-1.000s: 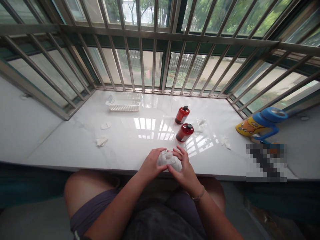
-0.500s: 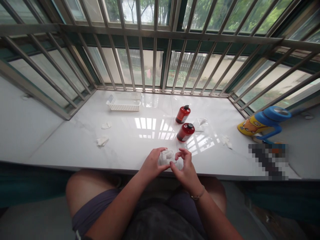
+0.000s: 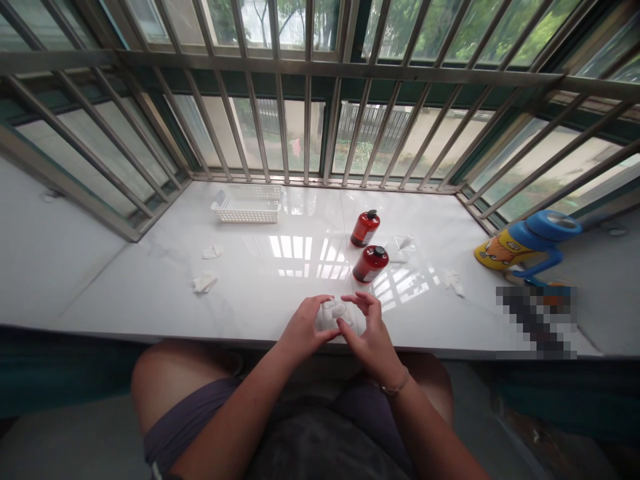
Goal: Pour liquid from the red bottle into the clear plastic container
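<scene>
Your left hand (image 3: 303, 328) and right hand (image 3: 369, 337) meet at the near edge of the sill (image 3: 250, 293), and the wad (image 3: 333, 313) sits between them: the left cups it from the side with curled fingers, the right pinches it from the other side with thumb and fingertips. It is a small, crumpled lump of white, soft-looking stuff, touching or just above the glossy white marbled stone; I cannot tell which. Just beyond your hands lie two round red bottles (image 3: 369, 264) with black caps, and farther left a white slotted basket (image 3: 246, 203).
</scene>
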`<state>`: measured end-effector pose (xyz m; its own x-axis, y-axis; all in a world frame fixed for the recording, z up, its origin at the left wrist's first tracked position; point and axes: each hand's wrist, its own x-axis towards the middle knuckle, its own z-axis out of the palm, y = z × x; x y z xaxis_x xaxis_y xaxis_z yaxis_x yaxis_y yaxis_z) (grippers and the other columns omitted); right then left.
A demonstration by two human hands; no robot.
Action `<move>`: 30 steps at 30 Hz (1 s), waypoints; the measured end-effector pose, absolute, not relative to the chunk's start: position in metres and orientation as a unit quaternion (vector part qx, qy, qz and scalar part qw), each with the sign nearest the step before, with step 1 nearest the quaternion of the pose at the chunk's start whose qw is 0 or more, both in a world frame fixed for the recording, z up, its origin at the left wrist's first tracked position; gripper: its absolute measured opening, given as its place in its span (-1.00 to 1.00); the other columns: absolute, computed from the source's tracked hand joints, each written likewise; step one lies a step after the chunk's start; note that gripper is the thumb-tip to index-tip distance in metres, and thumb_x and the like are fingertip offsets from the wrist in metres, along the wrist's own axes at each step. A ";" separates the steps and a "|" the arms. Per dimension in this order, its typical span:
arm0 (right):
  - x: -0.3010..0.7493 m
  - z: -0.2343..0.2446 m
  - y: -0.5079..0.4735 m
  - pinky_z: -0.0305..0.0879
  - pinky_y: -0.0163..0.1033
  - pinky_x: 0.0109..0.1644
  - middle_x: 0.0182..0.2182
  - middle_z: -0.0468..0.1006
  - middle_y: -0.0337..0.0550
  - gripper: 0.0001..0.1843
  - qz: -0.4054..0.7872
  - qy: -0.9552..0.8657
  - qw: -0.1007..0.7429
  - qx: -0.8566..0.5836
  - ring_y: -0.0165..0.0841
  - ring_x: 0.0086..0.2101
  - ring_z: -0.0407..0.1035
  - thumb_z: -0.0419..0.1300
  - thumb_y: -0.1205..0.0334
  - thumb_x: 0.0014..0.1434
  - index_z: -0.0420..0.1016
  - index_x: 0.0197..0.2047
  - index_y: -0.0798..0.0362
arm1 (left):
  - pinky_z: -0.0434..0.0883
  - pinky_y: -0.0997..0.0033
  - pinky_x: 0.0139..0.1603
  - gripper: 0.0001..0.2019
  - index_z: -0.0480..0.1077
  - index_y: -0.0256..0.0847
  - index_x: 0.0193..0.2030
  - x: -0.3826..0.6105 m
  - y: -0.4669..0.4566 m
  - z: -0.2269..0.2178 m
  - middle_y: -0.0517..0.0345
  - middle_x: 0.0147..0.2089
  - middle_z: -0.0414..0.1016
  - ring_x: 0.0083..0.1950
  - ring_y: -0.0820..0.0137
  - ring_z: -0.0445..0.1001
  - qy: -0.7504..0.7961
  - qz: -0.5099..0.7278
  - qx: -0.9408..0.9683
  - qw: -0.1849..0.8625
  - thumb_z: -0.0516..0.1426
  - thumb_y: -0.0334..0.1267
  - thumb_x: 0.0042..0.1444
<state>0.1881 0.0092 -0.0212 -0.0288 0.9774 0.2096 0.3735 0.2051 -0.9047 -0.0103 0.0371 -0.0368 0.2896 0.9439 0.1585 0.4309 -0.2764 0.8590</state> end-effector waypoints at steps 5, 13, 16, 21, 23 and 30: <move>0.187 -0.022 0.018 0.44 0.14 0.33 0.11 0.64 0.00 -0.45 0.332 -0.650 0.423 -0.538 -0.11 0.16 0.56 0.30 0.07 0.40 0.22 0.34 -0.10 | 0.49 -0.01 0.35 -0.37 0.40 0.00 0.27 -0.010 0.037 -0.039 0.05 0.23 0.55 0.26 0.11 0.54 0.484 0.356 0.713 0.362 0.48 -0.25 0.09; 0.184 -0.023 0.025 0.49 0.01 -0.03 -0.28 0.51 -0.18 -0.69 0.200 -0.676 0.432 -0.562 -0.15 -0.18 0.46 0.36 -0.03 0.34 0.32 -0.21 -0.11 | 0.49 -0.05 0.36 -0.38 0.40 0.00 0.27 -0.008 0.035 -0.042 0.04 0.26 0.55 0.28 0.09 0.54 0.484 0.367 0.714 0.348 0.46 -0.28 0.08; 0.181 -0.024 0.023 0.46 -0.01 -0.06 -0.30 0.47 -0.20 -0.72 0.183 -0.681 0.425 -0.568 -0.17 -0.21 0.42 0.33 -0.02 0.36 0.34 -0.19 -0.10 | 0.49 -0.06 0.38 -0.38 0.39 -0.01 0.28 -0.004 0.032 -0.046 0.02 0.26 0.55 0.29 0.09 0.53 0.490 0.378 0.709 0.338 0.44 -0.30 0.10; 0.187 -0.022 0.020 0.46 0.00 -0.05 -0.27 0.51 -0.16 -0.77 0.165 -0.697 0.415 -0.561 -0.15 -0.19 0.43 0.30 -0.02 0.41 0.37 -0.14 -0.11 | 0.38 -0.23 0.49 -0.08 0.21 -0.01 0.48 0.000 0.027 -0.051 -0.13 0.44 0.40 0.46 -0.03 0.42 0.477 0.375 0.721 0.334 0.52 -0.23 0.03; 0.202 -0.021 0.022 0.46 0.01 -0.05 -0.25 0.53 -0.14 -0.77 0.151 -0.707 0.404 -0.561 -0.15 -0.19 0.45 0.27 -0.04 0.42 0.38 -0.11 -0.11 | 0.31 -0.31 0.54 0.11 0.11 0.00 0.55 -0.001 0.026 -0.050 -0.20 0.54 0.27 0.55 -0.12 0.31 0.453 0.372 0.737 0.336 0.58 -0.13 -0.07; 0.301 -0.027 0.045 0.39 -0.07 -0.19 -0.23 0.56 -0.10 -0.53 0.073 -0.634 0.370 -0.675 -0.13 -0.25 0.51 0.19 -0.32 0.37 0.32 -0.09 -0.08 | 0.35 -0.27 0.52 -0.36 0.25 -0.04 0.44 -0.012 0.031 -0.040 -0.15 0.44 0.41 0.48 -0.01 0.40 0.483 0.377 0.725 0.315 0.34 -0.05 0.30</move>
<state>0.3007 0.0450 -0.0274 0.1849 0.9105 0.3699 0.8021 0.0777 -0.5921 -0.0123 0.0314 -0.0404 0.2497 0.9375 0.2425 0.4629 -0.3356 0.8205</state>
